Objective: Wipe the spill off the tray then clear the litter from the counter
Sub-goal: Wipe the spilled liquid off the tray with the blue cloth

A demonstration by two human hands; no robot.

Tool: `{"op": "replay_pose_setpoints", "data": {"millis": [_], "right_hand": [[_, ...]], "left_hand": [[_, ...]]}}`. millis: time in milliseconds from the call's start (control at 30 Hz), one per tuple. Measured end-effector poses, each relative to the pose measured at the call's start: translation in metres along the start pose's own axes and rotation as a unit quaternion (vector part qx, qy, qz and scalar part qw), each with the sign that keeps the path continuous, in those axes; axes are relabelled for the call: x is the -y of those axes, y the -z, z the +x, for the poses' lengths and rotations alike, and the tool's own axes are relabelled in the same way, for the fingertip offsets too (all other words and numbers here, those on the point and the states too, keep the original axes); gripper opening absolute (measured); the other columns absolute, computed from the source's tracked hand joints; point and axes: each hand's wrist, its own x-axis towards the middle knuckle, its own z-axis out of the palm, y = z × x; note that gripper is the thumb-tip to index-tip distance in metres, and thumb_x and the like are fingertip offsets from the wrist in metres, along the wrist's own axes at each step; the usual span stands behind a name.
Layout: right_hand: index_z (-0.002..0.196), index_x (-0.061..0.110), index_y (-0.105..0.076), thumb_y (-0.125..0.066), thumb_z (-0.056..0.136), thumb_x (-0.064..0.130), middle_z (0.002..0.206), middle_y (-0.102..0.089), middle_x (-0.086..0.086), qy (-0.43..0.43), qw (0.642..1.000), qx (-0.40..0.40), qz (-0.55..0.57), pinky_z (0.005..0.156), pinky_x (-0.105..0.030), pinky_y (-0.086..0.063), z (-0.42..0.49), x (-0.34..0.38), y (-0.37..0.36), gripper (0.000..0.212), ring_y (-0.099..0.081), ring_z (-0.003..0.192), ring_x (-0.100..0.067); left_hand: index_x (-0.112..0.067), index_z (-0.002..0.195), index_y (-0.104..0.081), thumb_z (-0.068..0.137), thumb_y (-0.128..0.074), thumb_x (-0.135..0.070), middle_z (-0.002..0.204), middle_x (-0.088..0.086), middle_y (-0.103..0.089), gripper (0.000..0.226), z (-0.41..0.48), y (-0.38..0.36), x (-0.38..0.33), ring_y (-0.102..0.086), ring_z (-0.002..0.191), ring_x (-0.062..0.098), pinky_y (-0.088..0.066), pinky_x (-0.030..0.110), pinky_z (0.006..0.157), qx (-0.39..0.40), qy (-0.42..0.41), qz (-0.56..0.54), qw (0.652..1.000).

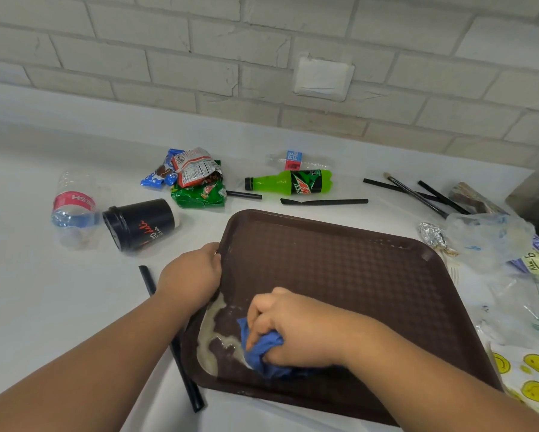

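Observation:
A dark brown tray (340,260) lies on the white counter (59,307). A pale, milky spill (210,332) spreads over its near left corner. My right hand (296,325) grips a bunched blue cloth (262,353) and presses it onto the tray at the spill's right edge. My left hand (190,275) grips the tray's left rim, fingers curled over the edge. Litter lies behind the tray: a tipped black cup (140,224), a crushed clear bottle (73,210), snack wrappers (193,179), a green soda bottle (293,182) and black straws (324,201).
A long black straw (171,338) lies along the tray's left side, partly under my left forearm. At the right are foil (433,236), clear plastic bags (486,235), more straws (417,191) and a smiley-print wrapper (533,378). A brick wall (262,57) backs the counter.

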Motion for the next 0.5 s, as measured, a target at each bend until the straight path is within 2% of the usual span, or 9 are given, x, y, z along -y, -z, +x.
{"op": "replay_pose_setpoints", "data": {"millis": [67, 167, 267, 433, 500], "right_hand": [[0.107, 0.031, -0.071, -0.063, 0.083, 0.02, 0.109, -0.049, 0.019, -0.008, 0.999, 0.037, 0.008, 0.09, -0.027, -0.045, -0.005, -0.003, 0.007, 0.028, -0.043, 0.101, -0.006], [0.104, 0.03, -0.071, -0.063, 0.082, 0.02, 0.107, -0.05, 0.018, -0.027, 0.999, 0.015, 0.012, 0.09, -0.032, -0.047, -0.006, -0.005, 0.011, 0.026, -0.045, 0.1, -0.005], [0.106, 0.029, -0.07, -0.062, 0.084, 0.021, 0.108, -0.048, 0.019, -0.003, 1.0, 0.001, -0.004, 0.09, -0.031, -0.045, -0.002, 0.003, 0.0, 0.025, -0.041, 0.101, -0.01], [0.107, 0.029, -0.071, -0.064, 0.081, 0.019, 0.101, -0.045, 0.023, 0.002, 0.996, 0.088, -0.008, 0.093, -0.029, -0.044, -0.021, -0.002, 0.008, 0.029, -0.042, 0.1, -0.007], [0.107, 0.028, -0.071, -0.062, 0.081, 0.018, 0.102, -0.046, 0.022, 0.013, 0.997, 0.075, -0.017, 0.09, -0.03, -0.046, -0.02, 0.0, 0.006, 0.028, -0.043, 0.099, -0.008]], "left_hand": [[-0.025, 0.128, -0.05, 0.1, -0.029, -0.03, 0.106, 0.009, -0.068, 0.035, 0.0, 0.0, 0.0, -0.06, 0.1, 0.03, -0.043, 0.034, 0.075, 0.0, 0.0, -0.002, 1.0], [-0.025, 0.127, -0.05, 0.1, -0.029, -0.03, 0.106, 0.009, -0.068, 0.035, 0.0, 0.0, 0.0, -0.06, 0.1, 0.03, -0.041, 0.033, 0.073, -0.003, -0.003, 0.002, 1.0], [-0.024, 0.127, -0.05, 0.1, -0.03, -0.03, 0.106, 0.009, -0.068, 0.035, 0.0, 0.0, 0.0, -0.06, 0.1, 0.03, -0.042, 0.034, 0.074, -0.004, 0.0, 0.005, 1.0], [-0.023, 0.126, -0.05, 0.1, -0.029, -0.03, 0.105, 0.009, -0.068, 0.034, 0.0, -0.001, 0.0, -0.06, 0.098, 0.03, -0.042, 0.033, 0.072, -0.004, -0.004, 0.003, 1.0], [-0.023, 0.127, -0.05, 0.1, -0.029, -0.03, 0.103, 0.009, -0.068, 0.035, 0.001, -0.002, 0.001, -0.06, 0.096, 0.03, -0.043, 0.034, 0.073, -0.006, -0.001, 0.004, 1.0]]}}
